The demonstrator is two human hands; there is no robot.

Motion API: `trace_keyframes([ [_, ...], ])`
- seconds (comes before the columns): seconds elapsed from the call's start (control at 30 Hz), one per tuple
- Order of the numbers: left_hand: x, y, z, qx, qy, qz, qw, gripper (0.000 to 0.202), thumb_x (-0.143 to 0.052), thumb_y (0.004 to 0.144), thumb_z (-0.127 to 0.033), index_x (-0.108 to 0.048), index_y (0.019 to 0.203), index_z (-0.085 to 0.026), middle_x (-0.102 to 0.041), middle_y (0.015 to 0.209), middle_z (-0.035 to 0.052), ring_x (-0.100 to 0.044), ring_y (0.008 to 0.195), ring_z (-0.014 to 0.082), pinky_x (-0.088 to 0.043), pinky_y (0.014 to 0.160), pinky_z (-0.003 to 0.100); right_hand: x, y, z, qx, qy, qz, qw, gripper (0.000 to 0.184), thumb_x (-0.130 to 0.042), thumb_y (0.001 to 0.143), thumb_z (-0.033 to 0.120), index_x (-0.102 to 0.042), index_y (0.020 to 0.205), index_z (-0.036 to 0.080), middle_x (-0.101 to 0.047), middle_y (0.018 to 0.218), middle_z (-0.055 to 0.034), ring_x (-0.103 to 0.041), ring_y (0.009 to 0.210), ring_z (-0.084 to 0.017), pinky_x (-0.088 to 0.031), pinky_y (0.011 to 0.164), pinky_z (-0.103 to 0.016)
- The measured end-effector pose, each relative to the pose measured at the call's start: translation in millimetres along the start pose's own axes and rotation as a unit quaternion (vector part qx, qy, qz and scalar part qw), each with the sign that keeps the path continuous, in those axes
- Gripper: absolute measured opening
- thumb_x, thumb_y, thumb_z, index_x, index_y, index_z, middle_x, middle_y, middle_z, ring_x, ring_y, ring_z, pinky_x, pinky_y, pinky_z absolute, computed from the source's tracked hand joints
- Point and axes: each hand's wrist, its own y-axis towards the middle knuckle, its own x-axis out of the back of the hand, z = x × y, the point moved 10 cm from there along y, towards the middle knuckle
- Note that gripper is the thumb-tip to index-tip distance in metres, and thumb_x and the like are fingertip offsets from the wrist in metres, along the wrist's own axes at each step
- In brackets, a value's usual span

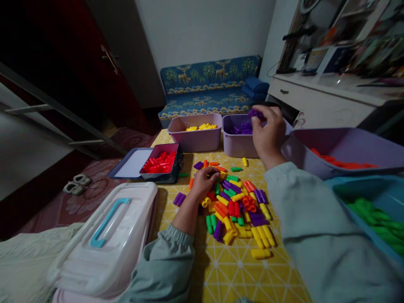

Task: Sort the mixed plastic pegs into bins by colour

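A heap of short plastic tubes [240, 210] in red, orange, yellow, green and purple lies on a yellow patterned cloth [233, 273]. My left hand [203, 182] rests curled on the heap's left edge, its fingers closed over pieces I cannot make out. My right hand [268, 131] is raised over a lilac bin [235, 147] that holds purple tubes, and pinches a purple tube [255, 113] at its fingertips. To its left a second lilac bin [195, 141] holds yellow tubes.
A small box of red tubes [160, 162] sits on a blue tray [131, 164] at the left. A lilac bin with orange tubes [344, 162] and a blue bin with green tubes [375, 214] stand at the right. A white lidded case [104, 240] lies near left.
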Motion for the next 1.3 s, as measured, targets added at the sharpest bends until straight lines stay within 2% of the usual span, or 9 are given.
trace_keyframes([
  [0.17,1.5,0.7,3.8,-0.003,0.014,-0.011,1.0,0.018,-0.063,0.082,-0.029,-0.072,0.089,-0.015,-0.072,0.081,0.0038,-0.063,0.07,0.0143,-0.048,0.066,0.022,-51.8,-23.7,-24.7,-0.023,-0.17,0.179,0.969,0.029,-0.053,0.088,0.035,-0.073,0.1,0.017,-0.069,0.099,-0.0149,-0.054,0.104,-0.033,-0.037,0.091,-0.055],
  [0.4,1.4,0.8,4.4,-0.003,0.011,-0.016,1.0,0.017,-0.062,0.082,-0.028,-0.072,0.088,-0.016,-0.072,0.078,0.0031,-0.061,0.068,0.0131,-0.047,0.063,0.021,-22.8,-50.9,-9.7,0.032,-0.045,0.114,0.992,0.023,-0.055,0.086,0.029,-0.072,0.096,0.018,-0.071,0.103,-0.0117,-0.059,0.1,-0.026,-0.041,0.09,-0.04],
  [0.47,0.8,0.3,3.3,-0.002,0.01,-0.012,1.0,0.018,-0.062,0.082,-0.028,-0.072,0.089,-0.015,-0.072,0.079,0.0032,-0.062,0.068,0.0131,-0.047,0.064,0.021,-31.7,-71.7,-12.3,-0.003,0.004,0.201,0.98,0.022,-0.054,0.086,0.031,-0.072,0.09,0.019,-0.073,0.092,-0.0081,-0.063,0.086,-0.022,-0.045,0.078,-0.033],
  [0.6,0.9,-0.9,0.5,-0.006,0.015,-0.009,1.0,0.018,-0.062,0.083,-0.028,-0.072,0.09,-0.015,-0.073,0.082,0.0038,-0.063,0.071,0.0142,-0.048,0.065,0.022,-61.3,-134.1,-7.1,-0.024,-0.039,0.463,0.885,0.021,-0.067,0.076,0.043,-0.072,0.075,0.023,-0.072,0.074,-0.0037,-0.065,0.069,-0.02,-0.042,0.062,-0.028],
  [0.67,1.8,-1.3,-0.2,-0.008,0.022,-0.012,1.0,0.018,-0.062,0.083,-0.028,-0.072,0.09,-0.016,-0.073,0.082,0.0038,-0.063,0.072,0.0145,-0.048,0.065,0.022,-63.2,-150.0,-0.8,0.003,-0.103,0.511,0.853,0.022,-0.072,0.07,0.045,-0.073,0.076,0.024,-0.072,0.077,-0.0047,-0.066,0.074,-0.023,-0.042,0.064,-0.03],
  [0.83,1.9,-1.5,-1.7,-0.016,0.035,-0.01,0.999,0.018,-0.062,0.083,-0.027,-0.072,0.091,-0.015,-0.073,0.082,0.0047,-0.064,0.073,0.0152,-0.048,0.066,0.022,-66.3,-160.5,13.7,0.042,-0.142,0.532,0.833,0.04,-0.072,0.071,0.044,-0.071,0.107,0.026,-0.07,0.103,-0.01,-0.065,0.097,-0.03,-0.045,0.077,-0.035],
  [0.97,0.7,-1.8,-2.8,-0.016,0.028,-0.004,0.999,0.018,-0.062,0.083,-0.027,-0.072,0.09,-0.015,-0.073,0.084,0.0054,-0.065,0.074,0.0157,-0.049,0.069,0.024,-74.0,-167.9,14.0,0.044,-0.122,0.528,0.839,0.045,-0.064,0.078,0.038,-0.064,0.123,0.03,-0.068,0.111,-0.0088,-0.064,0.102,-0.028,-0.046,0.084,-0.036],
  [1.17,6.4,-2.2,-3.8,-0.016,-0.006,-0.032,0.999,0.017,-0.061,0.083,-0.027,-0.071,0.089,-0.014,-0.074,0.082,0.0058,-0.067,0.073,0.0162,-0.051,0.068,0.024,-88.2,-170.8,10.4,0.016,-0.037,0.464,0.885,0.04,-0.06,0.081,0.031,-0.065,0.12,0.026,-0.065,0.114,-0.0084,-0.063,0.1,-0.022,-0.046,0.085,-0.031],
  [1.3,35.6,-3.7,-4.1,-0.011,-0.002,-0.124,0.992,0.02,-0.056,0.086,-0.026,-0.07,0.094,-0.014,-0.072,0.078,0.0054,-0.067,0.069,0.0154,-0.052,0.066,0.024,-88.8,-168.5,10.7,-0.002,-0.003,0.428,0.904,0.032,-0.063,0.08,0.038,-0.069,0.109,0.025,-0.067,0.107,-0.0058,-0.064,0.096,-0.021,-0.046,0.084,-0.03],
])
